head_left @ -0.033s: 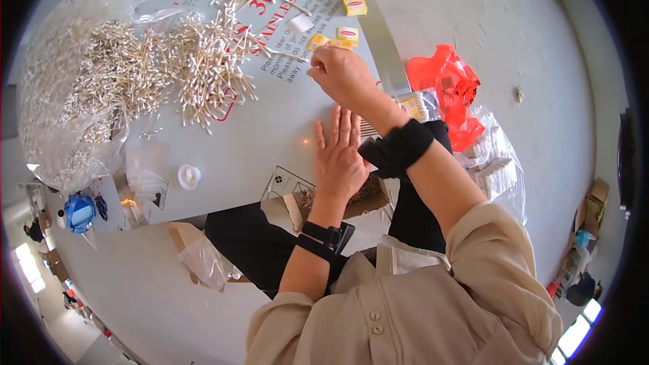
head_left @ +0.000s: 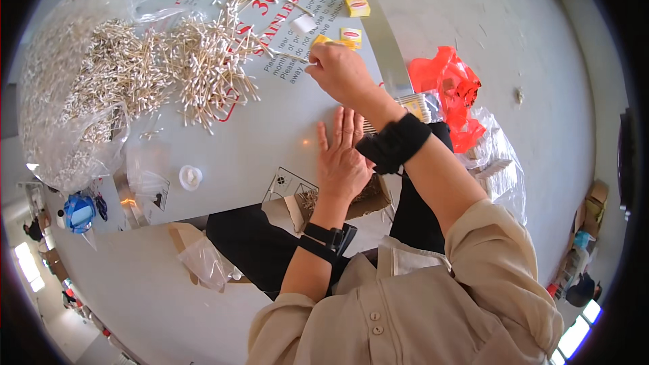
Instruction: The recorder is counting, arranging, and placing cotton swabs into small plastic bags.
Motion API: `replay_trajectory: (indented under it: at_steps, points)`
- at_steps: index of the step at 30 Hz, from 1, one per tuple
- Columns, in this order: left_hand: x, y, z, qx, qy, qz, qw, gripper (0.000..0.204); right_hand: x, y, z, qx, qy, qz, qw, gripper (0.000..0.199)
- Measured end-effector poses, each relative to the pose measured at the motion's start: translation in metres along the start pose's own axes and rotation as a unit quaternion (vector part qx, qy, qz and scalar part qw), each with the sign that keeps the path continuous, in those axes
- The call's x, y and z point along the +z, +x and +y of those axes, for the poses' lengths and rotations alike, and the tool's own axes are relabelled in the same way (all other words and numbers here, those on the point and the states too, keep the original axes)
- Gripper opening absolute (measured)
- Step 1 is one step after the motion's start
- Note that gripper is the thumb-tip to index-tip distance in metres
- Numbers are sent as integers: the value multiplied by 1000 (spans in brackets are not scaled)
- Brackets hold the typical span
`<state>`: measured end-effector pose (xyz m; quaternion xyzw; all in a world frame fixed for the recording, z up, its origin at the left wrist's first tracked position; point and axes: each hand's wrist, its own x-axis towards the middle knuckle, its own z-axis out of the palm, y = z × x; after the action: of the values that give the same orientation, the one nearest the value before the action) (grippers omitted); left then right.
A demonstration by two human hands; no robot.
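Note:
My left hand [head_left: 341, 159] lies flat on the sheet-metal tabletop [head_left: 270, 132], fingers stretched out and a little apart. Close beside its fingertips is a row of cotton swabs [head_left: 369, 127], partly covered by my right forearm. My right hand [head_left: 338, 71] is closed above the table, farther off than the left. A thin cotton swab [head_left: 291, 57] meets its fingers on the left side; the fingertips themselves are mostly hidden. Left of it spreads a large loose pile of cotton swabs [head_left: 209, 67], spilling from a clear plastic bag [head_left: 51, 88].
Small yellow boxes [head_left: 357, 5] and a white cap [head_left: 303, 23] lie beyond my right hand. A round white container [head_left: 190, 177] sits near the front edge. Below that edge is a cardboard box [head_left: 368, 206]. Red plastic [head_left: 443, 71] and a clear bag [head_left: 503, 162] are at right.
The table and its contents appear shifted very slightly to the right in the picture. Both hands keep nearly the same pose.

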<state>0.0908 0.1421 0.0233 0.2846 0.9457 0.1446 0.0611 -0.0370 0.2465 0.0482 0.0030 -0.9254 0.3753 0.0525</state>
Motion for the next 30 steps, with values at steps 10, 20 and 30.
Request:
replay_trajectory:
  at_steps: [10, 20, 30]
  points:
    - [3, -4, -5, 2, -84, 41, 996, 75, 18, 25, 0, -46, -205, -84, 974, 14]
    - [5, -3, -4, -1, -31, 37, 999, 88, -43, -46, 54, -187, -215, -92, 954, 13]
    - [4, -5, -2, 5, -35, 51, 998, 90, -62, -68, 77, 25, 46, 4, 999, 10]
